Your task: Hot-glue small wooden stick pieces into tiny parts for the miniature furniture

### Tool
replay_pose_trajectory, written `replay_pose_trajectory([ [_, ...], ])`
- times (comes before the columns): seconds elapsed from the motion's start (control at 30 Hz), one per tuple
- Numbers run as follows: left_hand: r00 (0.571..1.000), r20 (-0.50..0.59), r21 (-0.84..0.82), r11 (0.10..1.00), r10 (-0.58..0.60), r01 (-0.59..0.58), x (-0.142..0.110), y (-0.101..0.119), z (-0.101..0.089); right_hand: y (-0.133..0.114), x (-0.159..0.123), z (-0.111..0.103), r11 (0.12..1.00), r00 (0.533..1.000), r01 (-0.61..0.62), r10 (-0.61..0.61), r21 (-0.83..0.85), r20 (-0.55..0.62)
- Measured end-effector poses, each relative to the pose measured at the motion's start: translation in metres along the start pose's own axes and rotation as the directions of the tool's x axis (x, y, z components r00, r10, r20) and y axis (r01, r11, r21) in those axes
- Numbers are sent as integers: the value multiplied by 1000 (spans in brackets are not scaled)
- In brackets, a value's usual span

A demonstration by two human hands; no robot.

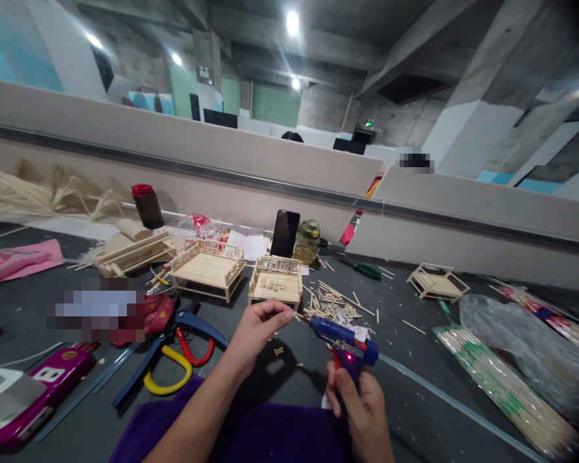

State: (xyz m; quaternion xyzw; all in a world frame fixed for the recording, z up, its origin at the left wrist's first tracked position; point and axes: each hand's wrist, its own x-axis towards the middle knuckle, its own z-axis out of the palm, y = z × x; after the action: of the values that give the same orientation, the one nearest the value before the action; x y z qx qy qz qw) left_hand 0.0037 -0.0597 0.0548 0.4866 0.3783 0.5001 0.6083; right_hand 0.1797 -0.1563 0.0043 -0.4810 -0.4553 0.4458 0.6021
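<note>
My right hand (364, 402) is wrapped round the handle of a blue hot glue gun (335, 335), whose small red light is lit. A long clear glue stick (444, 397) trails from its back. The nozzle points left at the fingertips of my left hand (258, 331), pinched on a tiny piece of wooden stick (296, 315) at the nozzle tip. Just beyond my left hand stands a small wooden model bed (276, 292) with small wooden bits on its top. Loose cut sticks (335, 302) lie behind the gun.
A larger wooden model (207, 273) stands back left, a small frame (438, 283) back right. Blue cutters (149, 360) and yellow-and-red-handled scissors (168, 379) lie left. A phone (284, 233) leans near a jar (307, 243). Packaged sticks (504, 386) lie right; a partition (222, 186) runs behind.
</note>
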Motion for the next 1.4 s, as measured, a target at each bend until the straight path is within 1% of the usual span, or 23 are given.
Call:
replay_pose_trajectory([
  [0.2, 1000, -14, -7, 1000, -10, 10, 0, 0, 0, -1, -1, 0, 1000, 1000, -13, 12, -11, -27],
  [0.8, 1000, 20, -5, 1000, -4, 4, 0, 0, 0, 3, -2, -2, 1000, 999, 21, -21, 8, 24],
  [1.03, 999, 32, 13, 1000, -1, 0, -1, -1, 1, -3, -1, 0, 1000, 1000, 17, -17, 10, 14],
  [1.17, 999, 33, 6, 1000, -4, 3, 0, -1, 0, -3, -1, 0, 1000, 1000, 19, -19, 17, 8],
  [1.3, 1000, 7, 2, 1000, -2, 2, 1, 1, -1, -1, -2, -2, 999, 1000, 24, -24, 20, -10],
  [1.4, 999, -25, 9, 1000, 20, -20, 1, 2, -3, -6, -1, -4, 999, 997, -6, 9, 42, -74],
])
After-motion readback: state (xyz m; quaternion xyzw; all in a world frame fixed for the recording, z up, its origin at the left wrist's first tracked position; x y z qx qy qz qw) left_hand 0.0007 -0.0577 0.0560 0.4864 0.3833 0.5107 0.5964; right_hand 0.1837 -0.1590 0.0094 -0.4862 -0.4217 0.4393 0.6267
